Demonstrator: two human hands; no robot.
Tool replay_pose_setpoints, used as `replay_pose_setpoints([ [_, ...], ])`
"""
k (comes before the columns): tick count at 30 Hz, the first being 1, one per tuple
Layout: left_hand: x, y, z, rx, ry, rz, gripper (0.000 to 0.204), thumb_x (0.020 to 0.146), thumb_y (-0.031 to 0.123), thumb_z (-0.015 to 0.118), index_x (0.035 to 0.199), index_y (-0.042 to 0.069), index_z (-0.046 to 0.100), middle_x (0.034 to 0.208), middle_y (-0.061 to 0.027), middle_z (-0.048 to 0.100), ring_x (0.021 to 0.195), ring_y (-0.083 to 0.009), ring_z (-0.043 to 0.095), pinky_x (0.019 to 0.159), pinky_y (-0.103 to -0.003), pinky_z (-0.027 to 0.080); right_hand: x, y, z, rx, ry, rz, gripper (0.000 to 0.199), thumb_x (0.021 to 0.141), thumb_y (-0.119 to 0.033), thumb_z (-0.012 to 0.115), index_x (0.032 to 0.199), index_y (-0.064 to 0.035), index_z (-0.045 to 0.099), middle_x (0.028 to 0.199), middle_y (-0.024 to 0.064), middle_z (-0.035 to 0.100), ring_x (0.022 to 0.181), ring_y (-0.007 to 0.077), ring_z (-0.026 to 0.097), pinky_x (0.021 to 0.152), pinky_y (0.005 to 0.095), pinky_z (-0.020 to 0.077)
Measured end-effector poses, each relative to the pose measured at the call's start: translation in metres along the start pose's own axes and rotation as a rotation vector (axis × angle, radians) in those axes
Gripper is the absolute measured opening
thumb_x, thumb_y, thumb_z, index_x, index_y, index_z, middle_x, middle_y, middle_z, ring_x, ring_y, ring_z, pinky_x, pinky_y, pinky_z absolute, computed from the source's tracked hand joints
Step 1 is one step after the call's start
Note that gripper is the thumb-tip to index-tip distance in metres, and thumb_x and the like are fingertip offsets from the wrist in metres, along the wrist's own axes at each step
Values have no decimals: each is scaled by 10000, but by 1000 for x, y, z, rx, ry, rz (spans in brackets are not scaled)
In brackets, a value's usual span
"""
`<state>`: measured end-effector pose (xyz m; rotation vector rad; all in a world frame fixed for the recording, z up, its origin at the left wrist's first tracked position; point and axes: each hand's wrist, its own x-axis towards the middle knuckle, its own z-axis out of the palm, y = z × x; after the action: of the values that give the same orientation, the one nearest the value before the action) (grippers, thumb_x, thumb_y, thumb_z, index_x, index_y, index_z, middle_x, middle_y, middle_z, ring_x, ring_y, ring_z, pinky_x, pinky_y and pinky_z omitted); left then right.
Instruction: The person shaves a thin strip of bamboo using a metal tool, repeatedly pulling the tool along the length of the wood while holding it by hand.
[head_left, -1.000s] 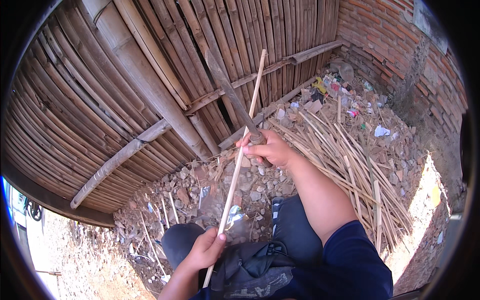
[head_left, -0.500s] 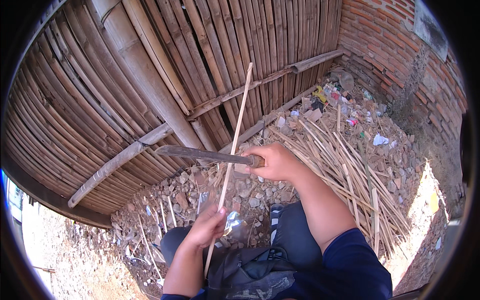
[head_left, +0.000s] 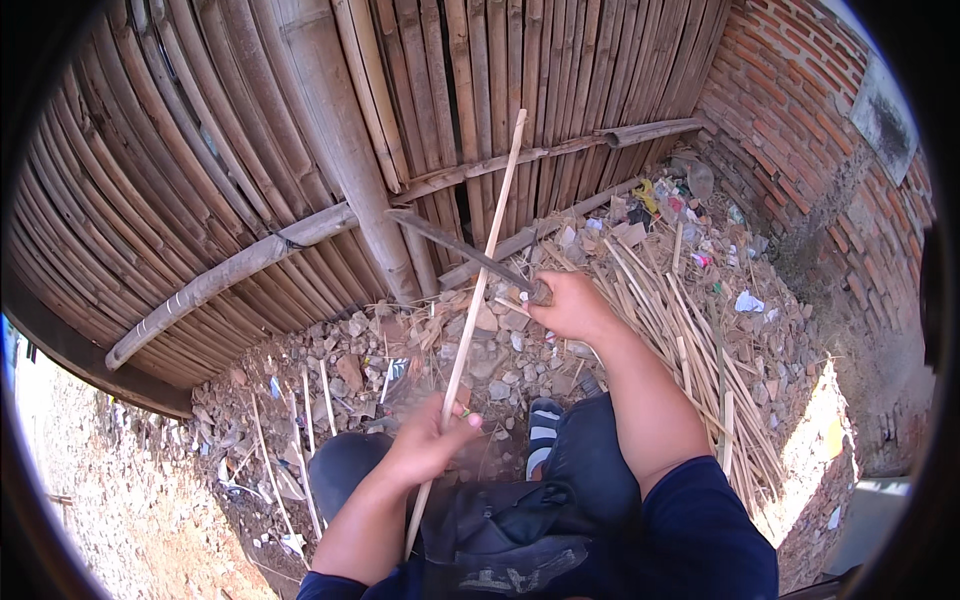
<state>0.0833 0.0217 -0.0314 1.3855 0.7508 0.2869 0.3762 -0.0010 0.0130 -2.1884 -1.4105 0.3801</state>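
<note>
A long, pale bamboo strip (head_left: 470, 325) stands slantwise in front of me, its top reaching up before the bamboo wall and its lower end by my lap. My left hand (head_left: 432, 440) is closed around its lower part, thumb pointing right. In my right hand (head_left: 572, 308) is the handle of a machete (head_left: 450, 240). Its dark blade slopes up to the left and crosses the strip above my left hand. Whether blade and strip touch, I cannot tell.
Many cut bamboo strips (head_left: 690, 350) lie piled on the rubble at right. Ahead rises a bamboo-slat wall (head_left: 500, 90), with a brick wall (head_left: 790, 110) at right. Several thin sticks (head_left: 300, 440) lie left of my knee. Litter (head_left: 670, 200) fills the far corner.
The machete has turned from nearly level to a slope, its tip now higher. The scene has shifted a little in view. My left hand still holds the bamboo strip.
</note>
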Motion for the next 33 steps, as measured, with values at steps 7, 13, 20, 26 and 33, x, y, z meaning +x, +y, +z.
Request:
replay_pose_setpoints([
  [7,-3,-14,-3,128,67,115,366,889,309,732,1017,37,523,683,29,517,582,-42,473,489,-237,372,2,-7,8,42,-168,-122,382,790,-264,748,1098,-50,676,809,193,690,795,304,695,737,402,522],
  [13,-2,2,5,-27,19,-4,336,895,294,726,1003,56,515,678,43,495,561,-36,442,476,-228,345,-1,0,0,94,-66,-25,428,768,-279,742,1111,-37,662,955,207,698,912,364,677,821,421,524],
  [20,-8,5,9,-29,-8,-18,327,897,238,725,1026,64,482,652,54,473,495,-31,415,439,-220,321,0,5,-3,45,-235,-111,482,775,-281,746,1163,-13,644,967,216,696,924,347,679,830,410,521],
  [26,-1,1,8,-103,-54,-23,331,899,230,722,1039,58,477,650,57,471,508,-32,424,448,-222,332,0,9,-10,188,-30,62,450,799,-268,742,1163,-22,643,921,187,705,880,333,688,792,414,528],
  [33,-6,-2,7,13,-23,13,331,892,222,728,1029,50,480,657,51,482,520,-37,444,452,-226,343,2,12,-1,-50,-210,-198,447,781,-308,748,1141,-55,668,913,184,701,872,349,679,795,422,523],
])
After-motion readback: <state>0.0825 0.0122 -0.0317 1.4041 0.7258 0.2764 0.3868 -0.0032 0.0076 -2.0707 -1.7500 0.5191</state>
